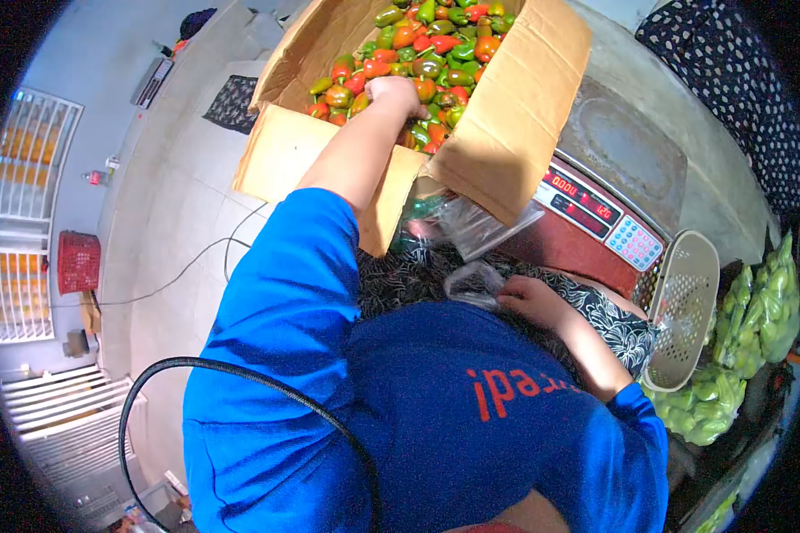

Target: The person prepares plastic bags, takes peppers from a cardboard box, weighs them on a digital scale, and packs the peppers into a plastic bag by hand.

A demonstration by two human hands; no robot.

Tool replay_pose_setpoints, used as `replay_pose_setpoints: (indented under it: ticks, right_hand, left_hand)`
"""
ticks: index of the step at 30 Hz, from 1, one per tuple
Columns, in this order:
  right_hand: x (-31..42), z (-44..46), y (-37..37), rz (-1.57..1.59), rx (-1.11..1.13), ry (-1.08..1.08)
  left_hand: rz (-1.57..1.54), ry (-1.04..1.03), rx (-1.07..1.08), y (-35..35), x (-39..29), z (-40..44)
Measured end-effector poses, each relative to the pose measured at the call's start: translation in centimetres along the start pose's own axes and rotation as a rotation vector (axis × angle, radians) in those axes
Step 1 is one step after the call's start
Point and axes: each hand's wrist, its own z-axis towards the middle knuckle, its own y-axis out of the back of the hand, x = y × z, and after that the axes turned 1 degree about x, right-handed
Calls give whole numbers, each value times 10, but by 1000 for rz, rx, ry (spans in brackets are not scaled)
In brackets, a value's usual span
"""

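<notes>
My left hand (395, 94) reaches down among red, green and orange peppers (427, 67) in an open cardboard box (529, 98). Its fingers are partly hidden by the peppers, so whether they grip one cannot be seen. My right hand (535, 304) rests low over my lap, its fingers closed on the edge of a clear plastic bag (476, 282). More clear plastic (484, 226) lies just below the box flap, with something green and pinkish under it that I cannot make out.
A red digital scale (596, 213) with a metal platform (627, 142) stands right of the box. Beside it are a beige perforated basket (684, 311) and bags of green produce (760, 306). A black cable (240, 369) loops over my left side. A red crate (79, 262) sits farther left.
</notes>
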Motion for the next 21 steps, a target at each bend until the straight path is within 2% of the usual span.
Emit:
replay_pose_setpoints:
  ticks: [7,13,17,21]
  right_hand:
    - [-2,0,-2,-9,-5,-6]
    - [-5,-1,-1,2,-41,20]
    - [2,-1,0,7,-43,18]
    - [-8,1,-2,5,-34,4]
  left_hand:
    - [-5,2,-38,1,-5,-4]
    - [-170,43,-93,-3,3,4]
    - [33,-35,-112,-4,0,-2]
    - [80,-23,-63,-5,-4,3]
